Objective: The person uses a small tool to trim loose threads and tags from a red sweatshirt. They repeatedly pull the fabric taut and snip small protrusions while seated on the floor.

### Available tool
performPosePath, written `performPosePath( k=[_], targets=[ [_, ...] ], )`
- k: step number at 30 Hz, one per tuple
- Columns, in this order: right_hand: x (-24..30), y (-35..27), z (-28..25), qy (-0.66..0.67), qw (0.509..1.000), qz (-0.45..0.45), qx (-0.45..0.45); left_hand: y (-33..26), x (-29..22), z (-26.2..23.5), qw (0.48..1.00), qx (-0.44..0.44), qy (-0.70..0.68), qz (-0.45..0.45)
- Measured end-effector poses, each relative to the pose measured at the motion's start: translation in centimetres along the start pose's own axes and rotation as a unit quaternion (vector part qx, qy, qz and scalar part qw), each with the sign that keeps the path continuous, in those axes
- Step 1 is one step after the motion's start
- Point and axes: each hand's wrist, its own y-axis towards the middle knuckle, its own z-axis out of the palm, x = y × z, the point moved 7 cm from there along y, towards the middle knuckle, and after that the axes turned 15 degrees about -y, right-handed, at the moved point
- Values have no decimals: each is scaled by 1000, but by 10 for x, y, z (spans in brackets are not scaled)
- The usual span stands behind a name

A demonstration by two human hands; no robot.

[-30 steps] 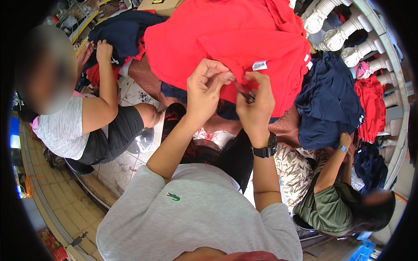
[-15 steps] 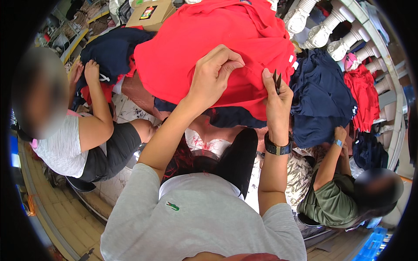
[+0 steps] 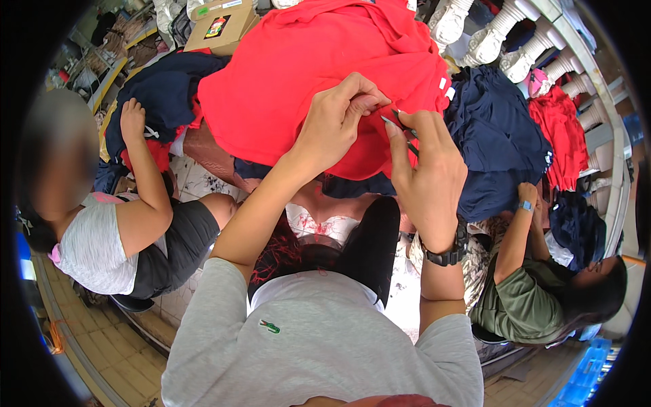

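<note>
Spread before me on top of a pile is a red garment. Over it, my left hand is closed in a pinch on a thin thread, which is barely visible against the cloth. My right hand is wrapped round a small pair of thread snips. Their blades are parted and point at my left fingertips, close to the pinch. The lower part of the snips is hidden in my right palm.
Navy garments lie to the right, beside another red garment. More navy cloth is at the left, near a cardboard box. One person in grey sits left, another in green right. White balusters line the back right.
My right hand has turned over and brought the snips up to my left fingertips; the blades now point left. The person at the left has shifted an arm.
</note>
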Motion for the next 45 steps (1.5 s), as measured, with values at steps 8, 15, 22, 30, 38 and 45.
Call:
performPosePath(
  k=[8, 15, 22, 30, 38, 45],
  targets=[
    [8, 3, 11, -97, 995, -34, 2, 0, -6, 3, 1000, 3, -8, -3],
    [9, 9, 21, -140, 990, -4, 31, 3, -3, 2, 1000, 15, 24, -1],
    [-16, 2, 24, 90, 992, 86, 26, 2, 16, -17, 993, -14, -88, -77],
    [-15, -19, 8, 354, 905, 216, 94, -5, 10, -15, 975, 20, -197, -102],
    [16, -59, 81, 638, 643, 335, 259, -12, -3, -10, 975, 30, -203, -91],
    [8, -57, 89, 650, 633, 351, 229, -15, -6, -11, 980, 33, -179, -78]
  ],
)
